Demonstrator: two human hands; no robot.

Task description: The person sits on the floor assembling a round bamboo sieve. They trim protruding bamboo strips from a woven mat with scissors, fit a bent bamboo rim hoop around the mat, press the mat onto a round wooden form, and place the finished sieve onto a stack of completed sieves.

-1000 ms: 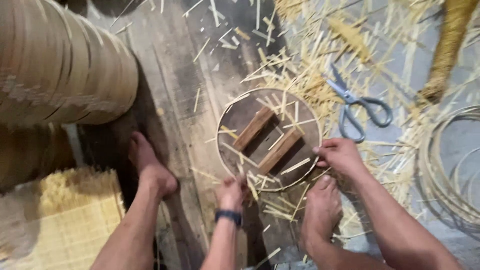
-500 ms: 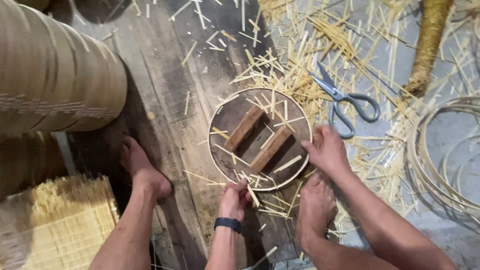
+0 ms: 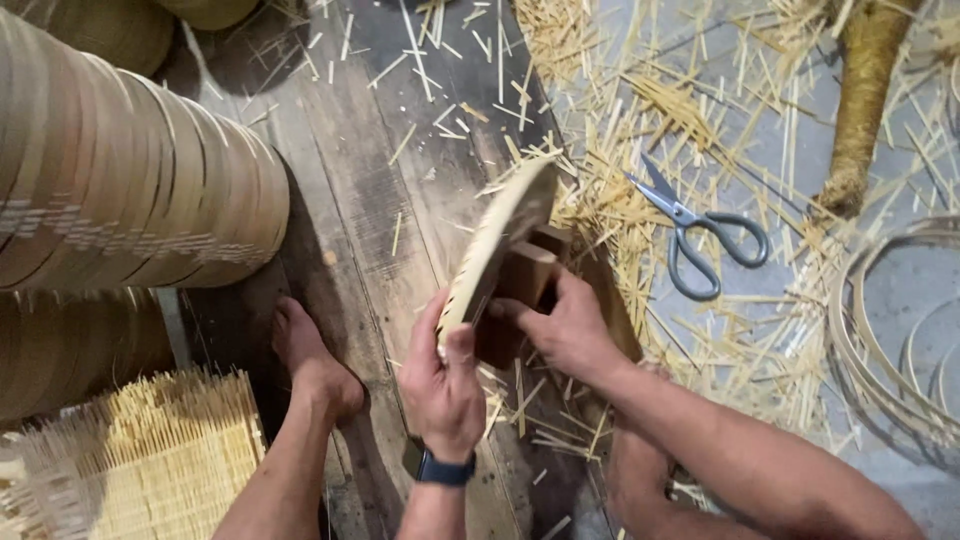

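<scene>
A round woven bamboo tray (image 3: 497,245) with a thin rim stands tilted on edge over the dark plank floor. My left hand (image 3: 443,385), with a dark band at the wrist, grips its near rim. My right hand (image 3: 572,330) holds the brown wooden blocks (image 3: 528,275) fixed to its underside. My bare feet rest on the planks, one (image 3: 312,362) to the left of the hands, the other mostly hidden under my right arm.
Grey-handled scissors (image 3: 698,238) lie among scattered bamboo slivers to the right. A stack of bamboo hoops (image 3: 120,180) lies on its side at left, a woven mat (image 3: 150,460) at lower left, coiled strips (image 3: 890,340) at right, a fibre bundle (image 3: 860,110) upper right.
The round tray lay flat on the floor with its blocks facing up; now both hands have lifted it and tipped it up on edge.
</scene>
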